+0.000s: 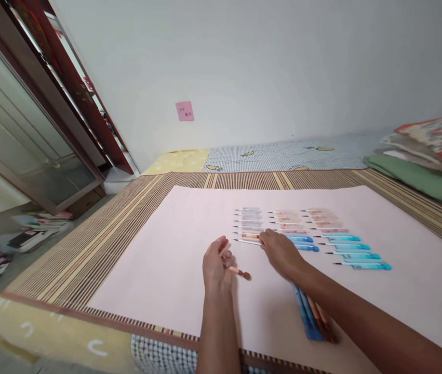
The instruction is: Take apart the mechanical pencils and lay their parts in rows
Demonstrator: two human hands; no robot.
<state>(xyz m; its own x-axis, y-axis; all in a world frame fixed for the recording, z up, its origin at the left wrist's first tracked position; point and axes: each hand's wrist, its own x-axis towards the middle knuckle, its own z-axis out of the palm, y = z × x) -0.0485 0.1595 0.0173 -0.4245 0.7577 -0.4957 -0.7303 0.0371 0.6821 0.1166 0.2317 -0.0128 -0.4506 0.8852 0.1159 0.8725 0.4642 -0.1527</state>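
The white wall (263, 62) rises well beyond both your hands. Beneath them the striped mat (88, 249) runs out to either side. On the mat lies the pink sheet (174, 249), and both your hands work over it. Far to the left of your left hand stands the glass-fronted cabinet (29, 130), with a pile of books (37, 231) on the floor below it. Well to the right of your right hand is the folded bedding (419, 176).

Just beyond your right hand's fingertips, and to their right, the rows of pens (351, 247) lie side by side in three columns. The pale and pink ones are farther off and the blue ones nearer. A loose bundle of pens (310, 319), blue and brown, lies partly under your right forearm, behind that hand.

Your right hand (281, 253) rests palm down, fingers reaching forward and left. Its fingertips meet the end of a peach pen (250, 236) in the leftmost column. You cannot tell whether they pinch it or only touch it.

Your left hand (215, 265) is curled, fingers closed around an orange pen (240, 271). The pen's end sticks out to the right, just short of your right hand. High on the wall, beyond your left hand, is a pink sticky note (184, 110).
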